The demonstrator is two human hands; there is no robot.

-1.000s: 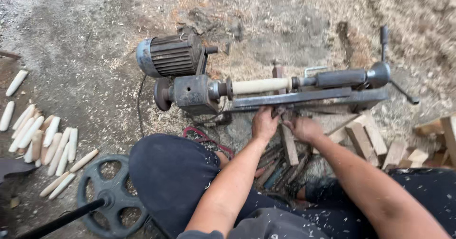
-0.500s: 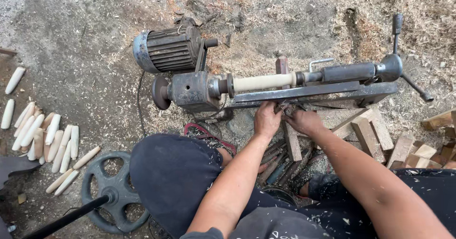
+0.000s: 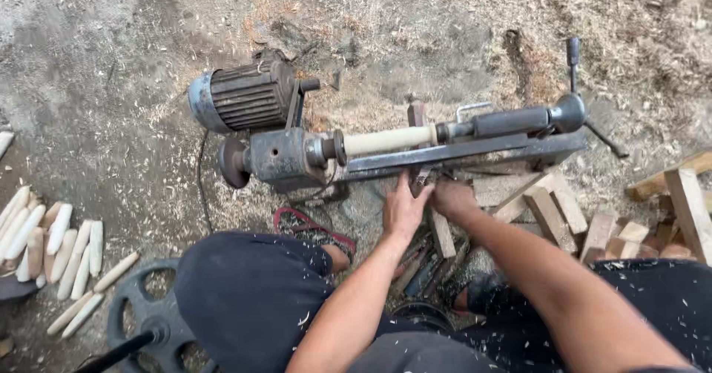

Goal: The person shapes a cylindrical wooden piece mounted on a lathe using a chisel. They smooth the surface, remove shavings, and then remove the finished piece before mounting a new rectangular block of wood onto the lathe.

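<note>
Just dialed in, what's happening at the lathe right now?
A person sits on the ground at a small lathe with a pale wooden rod mounted between its centres. Both the left hand and right hand reach under the bed, at the tool rest. Finished pegs lie at the left, wood blocks at the right.

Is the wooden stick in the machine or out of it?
In: the pale wooden stick lies level, clamped between both ends of the lathe.
</note>
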